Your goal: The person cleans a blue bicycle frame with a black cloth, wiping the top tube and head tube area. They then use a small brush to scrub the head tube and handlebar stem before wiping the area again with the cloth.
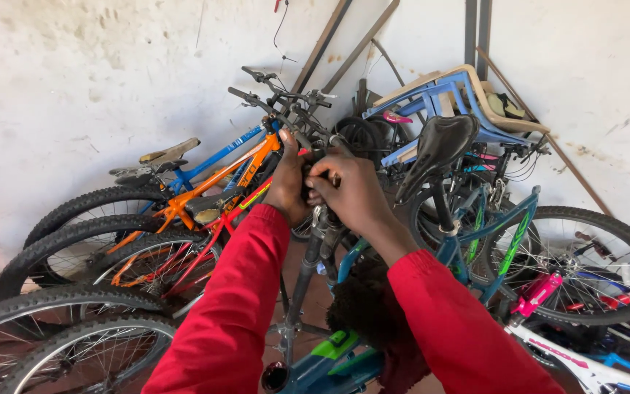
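Both hands meet at a bicycle's handlebar stem [320, 226]: left hand [288, 180] and right hand [350, 191] have fingers curled closed around something small, hidden between them.

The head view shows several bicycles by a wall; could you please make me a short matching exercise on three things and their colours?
Things:
1. sleeves
2. saddle right of the hands
3. plastic chair on the pile

Colours:
a. blue
b. red
c. black

Pairs: 1-b, 2-c, 3-a
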